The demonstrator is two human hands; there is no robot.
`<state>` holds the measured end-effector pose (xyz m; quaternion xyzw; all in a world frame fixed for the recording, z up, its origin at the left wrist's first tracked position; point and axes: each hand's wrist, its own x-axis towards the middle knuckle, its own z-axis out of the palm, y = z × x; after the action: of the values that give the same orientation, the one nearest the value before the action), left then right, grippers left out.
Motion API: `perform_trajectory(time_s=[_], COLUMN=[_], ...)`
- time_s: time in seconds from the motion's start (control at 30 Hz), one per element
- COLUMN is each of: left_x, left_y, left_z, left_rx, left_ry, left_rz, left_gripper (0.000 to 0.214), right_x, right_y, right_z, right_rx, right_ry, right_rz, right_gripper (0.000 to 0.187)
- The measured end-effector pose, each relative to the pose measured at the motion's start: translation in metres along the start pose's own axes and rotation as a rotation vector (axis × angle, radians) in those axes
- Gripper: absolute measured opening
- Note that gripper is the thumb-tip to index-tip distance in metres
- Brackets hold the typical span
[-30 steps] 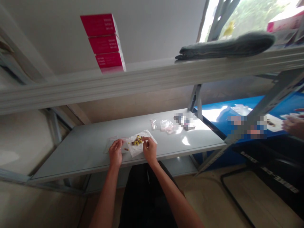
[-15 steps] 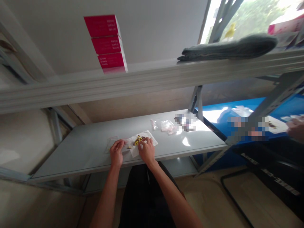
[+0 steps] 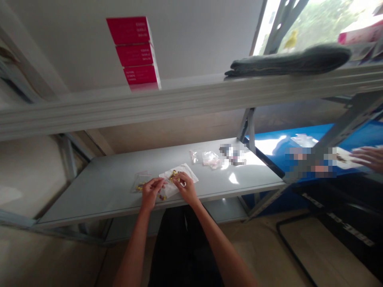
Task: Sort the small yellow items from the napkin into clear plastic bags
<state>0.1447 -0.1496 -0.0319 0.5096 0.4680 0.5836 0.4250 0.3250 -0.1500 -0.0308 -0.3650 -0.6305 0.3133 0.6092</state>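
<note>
My left hand [image 3: 152, 193] is over the left edge of a white sheet [image 3: 190, 171], paper or cloth, its fingers pinched together. What they hold, if anything, is too small to make out. My right hand [image 3: 186, 188] has thumb and forefinger closed at a pile of small yellow and dark pieces [image 3: 173, 174] lying on the sheet; its fingertips partly cover the pile. A few more loose pieces [image 3: 162, 197] lie near the table's front edge. Left of my left hand is a clear plastic bag [image 3: 138, 179] with some yellow pieces in or on it.
Further right on the grey table [image 3: 101, 187] lie a small clear bag [image 3: 194, 156] and a larger one [image 3: 211, 158]. A shelf beam [image 3: 179, 99] crosses above, bearing red boxes [image 3: 133, 54] and a folded grey cloth [image 3: 287, 64]. A co-worker's hand [image 3: 369, 157] is at the blue table [image 3: 269, 139].
My left hand has shifted right toward the pile, uncovering yellow pieces at the bag. My right fingers have moved slightly at the pile. The co-worker's hand has moved left.
</note>
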Motion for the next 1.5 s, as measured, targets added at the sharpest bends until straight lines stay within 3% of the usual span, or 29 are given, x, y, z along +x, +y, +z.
perform_trajectory(time_s=[0.3, 0.6, 0.7, 0.77, 0.93, 1.0, 1.17, 1.33, 1.5], left_x=[0.000, 0.002, 0.003, 0.003, 0.001, 0.001, 0.003, 0.003, 0.003], left_y=[-0.003, -0.002, -0.003, -0.004, -0.002, 0.000, 0.000, -0.003, -0.004], left_z=[-0.002, -0.002, -0.001, -0.002, -0.001, -0.001, -0.002, -0.003, -0.004], left_rx=[0.089, 0.091, 0.045, 0.018, 0.000, -0.010, 0.020, 0.025, 0.049], left_ry=[0.000, 0.022, 0.045, 0.045, -0.037, -0.080, -0.078, -0.085, -0.090], left_rz=[-0.001, 0.007, 0.012, 0.014, -0.016, -0.018, 0.017, 0.016, 0.000], left_gripper=[0.032, 0.033, 0.032, 0.034, 0.034, 0.033, 0.028, 0.029, 0.029], right_x=[-0.001, 0.002, 0.000, -0.001, -0.005, -0.005, -0.003, -0.001, -0.003], right_y=[0.003, 0.000, -0.001, 0.002, 0.014, 0.016, 0.011, 0.005, 0.002], right_z=[-0.003, -0.002, -0.001, 0.000, 0.002, 0.001, 0.000, -0.002, -0.001], right_rx=[0.076, -0.020, -0.006, 0.005, 0.070, 0.100, 0.140, 0.009, -0.021], right_ry=[-0.051, -0.223, -0.267, -0.254, -0.050, -0.024, -0.051, -0.202, -0.196], right_rz=[0.050, -0.011, 0.021, 0.058, 0.142, 0.152, 0.174, 0.139, 0.110], right_gripper=[0.022, 0.035, 0.031, 0.029, 0.026, 0.027, 0.035, 0.032, 0.030])
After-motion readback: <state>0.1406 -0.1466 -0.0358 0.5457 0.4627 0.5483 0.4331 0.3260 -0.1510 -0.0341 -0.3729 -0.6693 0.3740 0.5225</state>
